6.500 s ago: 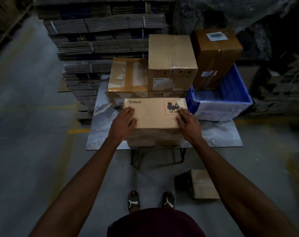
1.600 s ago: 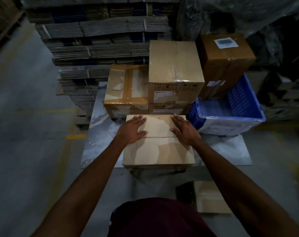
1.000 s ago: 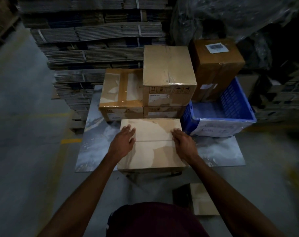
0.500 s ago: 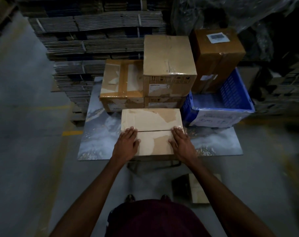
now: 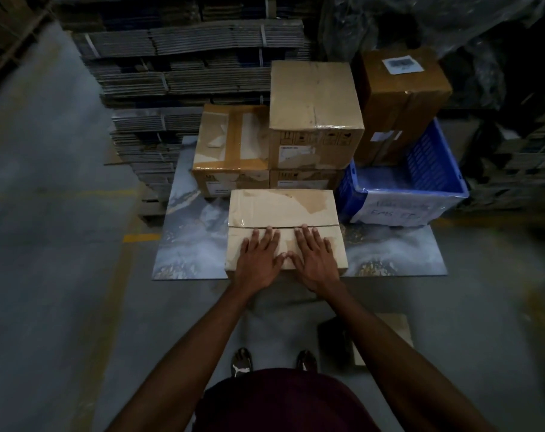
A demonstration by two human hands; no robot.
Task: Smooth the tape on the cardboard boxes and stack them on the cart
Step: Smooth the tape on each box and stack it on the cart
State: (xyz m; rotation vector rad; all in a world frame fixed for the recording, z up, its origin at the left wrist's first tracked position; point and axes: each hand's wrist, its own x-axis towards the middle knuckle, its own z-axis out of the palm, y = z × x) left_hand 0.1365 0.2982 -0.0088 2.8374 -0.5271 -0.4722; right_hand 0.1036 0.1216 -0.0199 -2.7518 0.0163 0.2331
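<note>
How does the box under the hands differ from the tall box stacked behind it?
The front box lies low and flat on the cart surface; the tall box sits atop another box. The front box's centre seam runs crosswise, the tall box's front to back. Left hand and right hand press flat on the front box; nothing touches the tall box. Both are taped brown cardboard.

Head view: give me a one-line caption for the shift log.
Both hands, left hand and right hand, press flat on the front cardboard box on the cart, beside a blue crate.
</note>
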